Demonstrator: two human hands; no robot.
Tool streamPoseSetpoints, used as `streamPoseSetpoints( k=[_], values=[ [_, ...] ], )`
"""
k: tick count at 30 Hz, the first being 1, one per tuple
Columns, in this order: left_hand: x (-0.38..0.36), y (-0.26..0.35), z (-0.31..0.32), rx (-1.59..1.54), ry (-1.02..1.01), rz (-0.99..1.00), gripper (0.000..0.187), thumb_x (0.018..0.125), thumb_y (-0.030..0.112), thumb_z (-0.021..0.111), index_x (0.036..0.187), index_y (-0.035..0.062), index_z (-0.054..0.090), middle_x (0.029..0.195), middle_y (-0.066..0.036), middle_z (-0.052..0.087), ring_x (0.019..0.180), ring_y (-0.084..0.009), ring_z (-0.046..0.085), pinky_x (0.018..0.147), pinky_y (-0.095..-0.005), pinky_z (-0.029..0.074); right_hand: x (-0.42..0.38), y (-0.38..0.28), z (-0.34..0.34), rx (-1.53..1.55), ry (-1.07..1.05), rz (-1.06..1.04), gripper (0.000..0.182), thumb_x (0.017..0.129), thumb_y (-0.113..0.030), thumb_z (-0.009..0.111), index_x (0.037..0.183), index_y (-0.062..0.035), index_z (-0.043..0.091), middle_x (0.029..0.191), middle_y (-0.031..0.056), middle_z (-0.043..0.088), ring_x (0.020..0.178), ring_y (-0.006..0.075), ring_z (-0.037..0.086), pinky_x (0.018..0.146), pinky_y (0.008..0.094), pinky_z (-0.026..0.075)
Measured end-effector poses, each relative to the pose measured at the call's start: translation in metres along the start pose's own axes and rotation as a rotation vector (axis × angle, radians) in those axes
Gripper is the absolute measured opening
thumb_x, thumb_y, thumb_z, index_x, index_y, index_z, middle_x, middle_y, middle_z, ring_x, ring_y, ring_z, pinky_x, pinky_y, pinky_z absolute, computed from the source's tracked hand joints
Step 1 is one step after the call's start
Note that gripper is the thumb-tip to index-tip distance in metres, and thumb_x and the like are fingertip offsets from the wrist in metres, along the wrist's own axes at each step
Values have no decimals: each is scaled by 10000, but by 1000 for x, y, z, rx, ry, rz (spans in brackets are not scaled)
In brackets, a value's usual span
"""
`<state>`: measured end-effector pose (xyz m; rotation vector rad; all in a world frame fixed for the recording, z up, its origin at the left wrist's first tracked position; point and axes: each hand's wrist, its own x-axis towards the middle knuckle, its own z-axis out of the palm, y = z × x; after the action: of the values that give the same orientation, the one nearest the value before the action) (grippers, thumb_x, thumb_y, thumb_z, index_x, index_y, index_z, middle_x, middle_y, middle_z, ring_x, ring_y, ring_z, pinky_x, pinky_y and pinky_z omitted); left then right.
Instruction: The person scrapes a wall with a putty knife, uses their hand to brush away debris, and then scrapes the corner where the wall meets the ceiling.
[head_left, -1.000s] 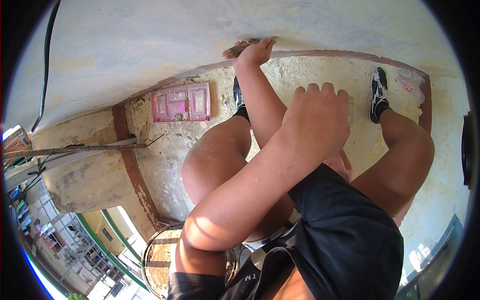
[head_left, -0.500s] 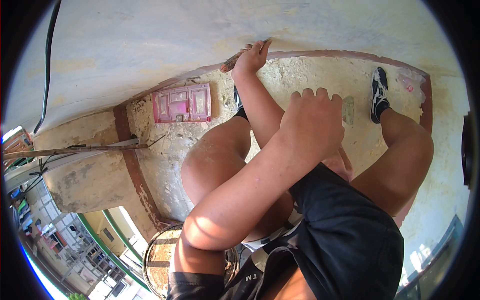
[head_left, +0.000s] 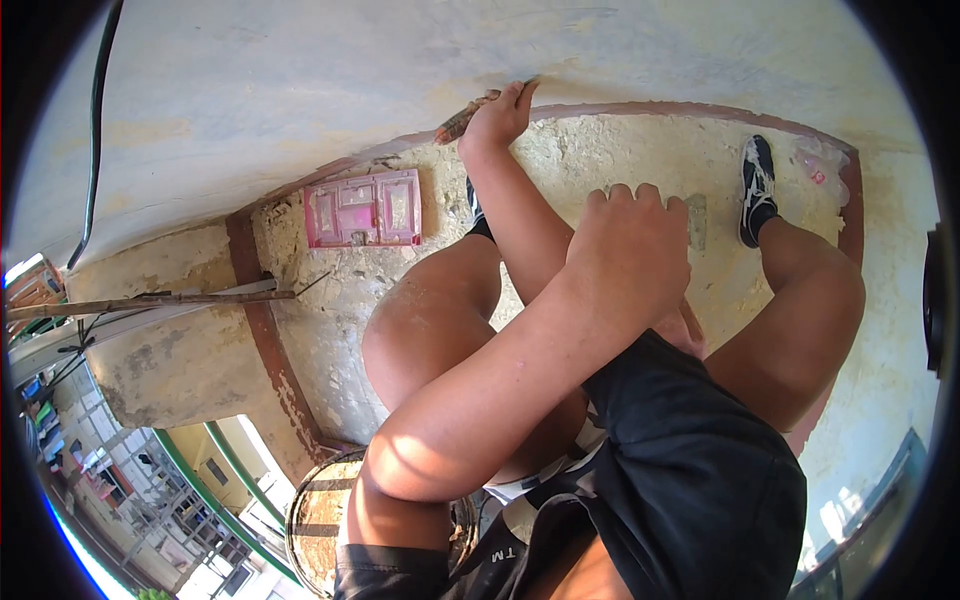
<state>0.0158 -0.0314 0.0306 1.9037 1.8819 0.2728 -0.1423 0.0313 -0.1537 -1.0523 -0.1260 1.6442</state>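
At the upper middle, my right hand (head_left: pixel 500 115) is closed around a worn brown tool (head_left: pixel 456 124). One end of the tool sticks out to the left of the fist, and a thin tip touches the pale wall (head_left: pixel 330 75) just above its reddish-brown border. My left hand (head_left: pixel 632 245) is nearer the camera, fingers curled and knuckles up, over the right arm. Its palm side is hidden, so anything inside it cannot be seen. The black sleeve (head_left: pixel 700 430) lies below it.
A pink plastic panel (head_left: pixel 364 208) lies on the rough floor (head_left: pixel 600 150) at left. Clear crumpled plastic (head_left: pixel 822 170) is by my dark shoe (head_left: pixel 758 185). A small grey piece (head_left: pixel 697 222), a round worn-topped container (head_left: pixel 325 505), a pole (head_left: pixel 150 300) and a black cable (head_left: pixel 97 130) also show.
My right hand and the tool have shifted slightly left along the wall. My left hand has moved a little down and to the right.
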Motion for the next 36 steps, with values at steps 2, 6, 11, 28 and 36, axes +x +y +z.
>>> streamPoseSetpoints(
  k=[2, 6, 11, 28, 36],
  values=[
    [0, 0, 1, -10, -17, -17, 328, 797, 277, 681, 975, 12, 606, 874, -150, 627, 843, -313, 644, 722, -401, 525, 0, -11, 2, 50, -2, 56, 512, 1039, -254, 375, 1520, -144, 238, 887, 1, 470, 725, 110, 450, 677, 256, 441],
    [-3, 0, -1, 5, -25, -23, 335, 799, 278, 680, 983, 8, 606, 881, -153, 626, 845, -313, 642, 726, -401, 524, 3, -6, 5, 50, 115, -25, 504, 1033, -221, 399, 1511, -140, 263, 901, 4, 473, 729, 109, 441, 655, 251, 440],
    [-2, -1, -1, -26, -48, -41, 335, 796, 275, 678, 981, 4, 608, 878, -155, 626, 858, -314, 640, 735, -402, 522, 3, -16, 1, 101, 28, 56, 470, 1037, -259, 388, 1493, -202, 293, 810, 3, 432, 664, 124, 438, 635, 286, 452],
    [-2, -1, 1, -10, -24, -23, 319, 799, 274, 673, 970, 13, 608, 866, -145, 623, 845, -310, 641, 724, -412, 519, 8, -15, -7, 138, 22, 139, 461, 1024, -285, 414, 1474, -284, 315, 792, 6, 434, 625, 140, 436, 653, 362, 478],
    [-3, -3, 4, -3, -64, -46, 326, 794, 280, 674, 973, 15, 610, 863, -143, 624, 840, -305, 642, 722, -407, 518, 26, -18, -18, 116, 23, 120, 461, 1021, -308, 387, 1473, -289, 296, 815, 11, 451, 678, 148, 459, 748, 411, 474]
  ],
)
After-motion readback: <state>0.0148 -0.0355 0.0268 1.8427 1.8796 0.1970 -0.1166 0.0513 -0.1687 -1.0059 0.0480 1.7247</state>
